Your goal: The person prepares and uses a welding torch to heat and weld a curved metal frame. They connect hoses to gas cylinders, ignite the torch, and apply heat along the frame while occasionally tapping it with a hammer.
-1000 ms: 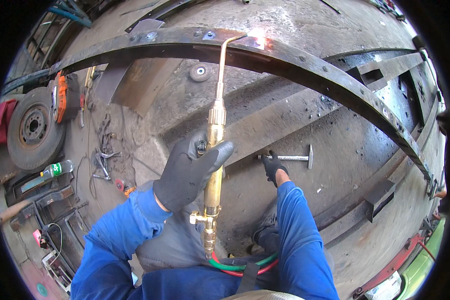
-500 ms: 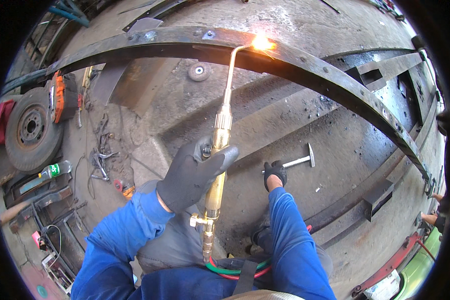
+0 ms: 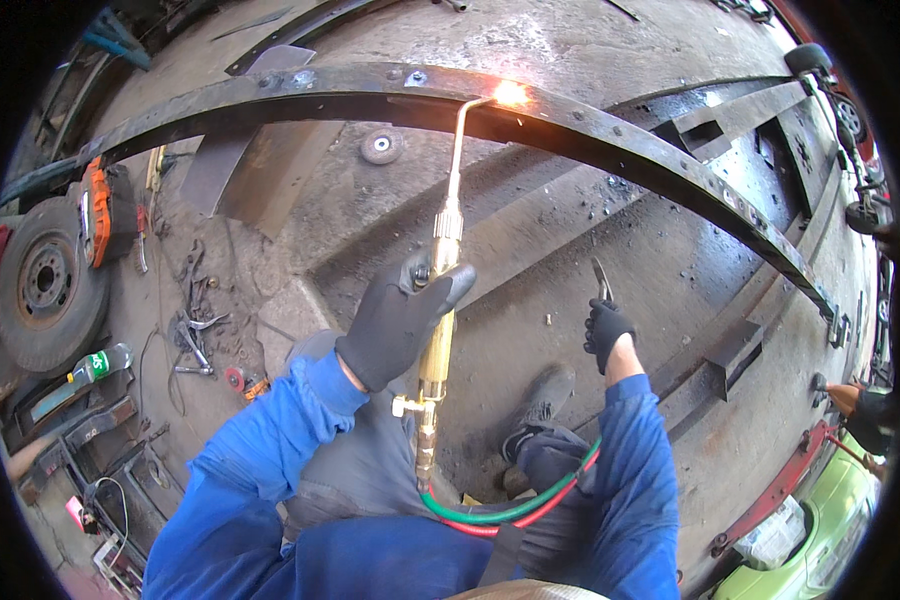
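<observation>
My gloved left hand (image 3: 395,325) is closed around the brass body of a gas torch (image 3: 434,360), its thumb lying along the near side. The torch's bent tip reaches a long curved steel beam (image 3: 360,106), where a spot on the upper face glows bright orange with sparks. Red and green hoses (image 3: 540,507) run from the torch's lower end across my lap. In my gloved right hand (image 3: 609,333) is a hammer (image 3: 601,277), its head pointing up and seen nearly edge-on; most of the handle is hidden by the fingers.
A wheel with tyre (image 3: 50,280), an orange-and-black case (image 3: 105,215), a plastic bottle (image 3: 102,363) and pliers (image 3: 195,340) lie at the left. A small wheel (image 3: 381,147) sits beneath the beam. More steel channels (image 3: 540,230) lie beyond. Another person's arm (image 3: 846,400) shows at the right.
My right hand has lifted the hammer and moved right, turning its head upward. The torch tip stays at the glowing spot. The view has shifted slightly, and the other person's arm shows more.
</observation>
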`<action>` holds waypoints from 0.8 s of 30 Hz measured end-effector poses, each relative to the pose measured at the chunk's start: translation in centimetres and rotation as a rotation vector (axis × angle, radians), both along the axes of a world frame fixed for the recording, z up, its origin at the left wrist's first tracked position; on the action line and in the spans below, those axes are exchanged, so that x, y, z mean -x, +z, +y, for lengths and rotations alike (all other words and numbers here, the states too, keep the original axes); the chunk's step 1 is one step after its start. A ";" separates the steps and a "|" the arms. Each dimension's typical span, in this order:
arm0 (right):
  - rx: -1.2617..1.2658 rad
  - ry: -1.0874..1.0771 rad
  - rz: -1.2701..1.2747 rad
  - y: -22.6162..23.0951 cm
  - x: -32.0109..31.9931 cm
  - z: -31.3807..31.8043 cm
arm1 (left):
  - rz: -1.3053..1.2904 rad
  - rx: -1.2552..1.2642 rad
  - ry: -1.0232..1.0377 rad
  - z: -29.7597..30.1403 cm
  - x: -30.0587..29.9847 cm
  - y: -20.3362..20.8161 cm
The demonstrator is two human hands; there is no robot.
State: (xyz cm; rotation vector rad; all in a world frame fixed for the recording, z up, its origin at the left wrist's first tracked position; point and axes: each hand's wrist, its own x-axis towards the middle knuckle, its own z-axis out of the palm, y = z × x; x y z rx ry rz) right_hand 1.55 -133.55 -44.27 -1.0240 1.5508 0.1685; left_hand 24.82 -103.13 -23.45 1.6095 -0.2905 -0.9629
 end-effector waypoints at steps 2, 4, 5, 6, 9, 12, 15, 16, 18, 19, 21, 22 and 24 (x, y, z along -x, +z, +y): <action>0.063 0.066 -0.039 7.3 0.2 1.1 | -0.014 -0.005 -0.014 0.1 -0.3 -0.2; 0.146 0.111 -0.184 15.8 0.2 3.4 | -0.036 -0.045 -0.062 0.3 -0.7 -0.4; 0.178 0.142 -0.300 19.9 0.2 4.9 | -0.044 -0.022 -0.064 0.3 -0.9 -0.5; 0.246 0.150 -0.322 23.6 0.1 6.4 | -0.053 0.001 -0.065 0.2 -1.2 -0.7; 0.534 0.128 -0.427 29.5 -1.6 11.5 | -0.050 0.061 -0.037 0.3 -1.6 -1.0; 0.737 0.059 -0.524 29.5 -3.3 13.8 | -0.033 0.046 -0.047 0.5 -1.6 -1.1; 0.494 -0.004 -0.656 28.2 -3.6 13.1 | -0.055 0.037 0.005 0.4 -1.2 -0.9; 0.385 -0.015 -0.713 28.2 -3.5 12.4 | -0.066 0.029 0.025 0.4 -1.1 -0.8; 0.315 -0.033 -0.716 28.0 -3.5 11.5 | -0.043 0.036 0.031 0.4 -1.2 -0.4; 0.309 0.012 -0.608 27.9 -3.6 11.2 | -0.031 0.028 0.032 0.5 -1.3 -0.1; 0.313 0.079 -0.471 27.6 -4.2 11.1 | -0.018 -0.022 0.033 0.6 -1.6 0.3; 0.299 0.049 -0.449 27.5 -4.5 11.1 | 0.005 -0.020 0.030 0.6 -1.8 0.4; 0.358 0.049 -0.440 27.0 -5.1 11.2 | 0.034 0.000 0.044 0.7 -2.0 0.6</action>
